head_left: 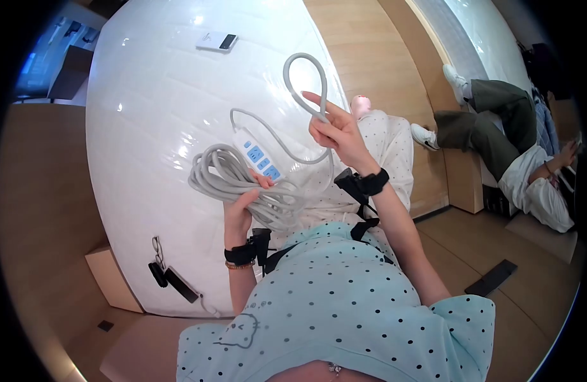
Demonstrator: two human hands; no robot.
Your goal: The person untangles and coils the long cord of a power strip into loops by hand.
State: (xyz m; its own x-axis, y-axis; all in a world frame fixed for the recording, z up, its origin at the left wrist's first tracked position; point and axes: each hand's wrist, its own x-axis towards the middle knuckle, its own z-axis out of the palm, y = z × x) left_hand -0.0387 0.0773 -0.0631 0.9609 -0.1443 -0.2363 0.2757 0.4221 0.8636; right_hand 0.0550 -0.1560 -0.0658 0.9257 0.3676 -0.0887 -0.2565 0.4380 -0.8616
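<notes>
A thick bundle of looped grey cable (220,175) is gripped in my left hand (242,207), with the thumb over the coils and fingertips showing on the far side. Beside the bundle lies a white power strip (258,156) with blue socket faces, partly covered by the coils and my fingers. My right hand (338,130) is raised to the right of the strip and pinches the grey cable, which stands up in a loop above the fingers. A length of cable curves from the strip's far end toward my right hand.
A white plastic-covered mattress (153,127) bears a white box (217,42) at its far side, and glasses (157,251) and a black case (180,284) at the near left. At the right, another person sits with legs (491,124) stretched out.
</notes>
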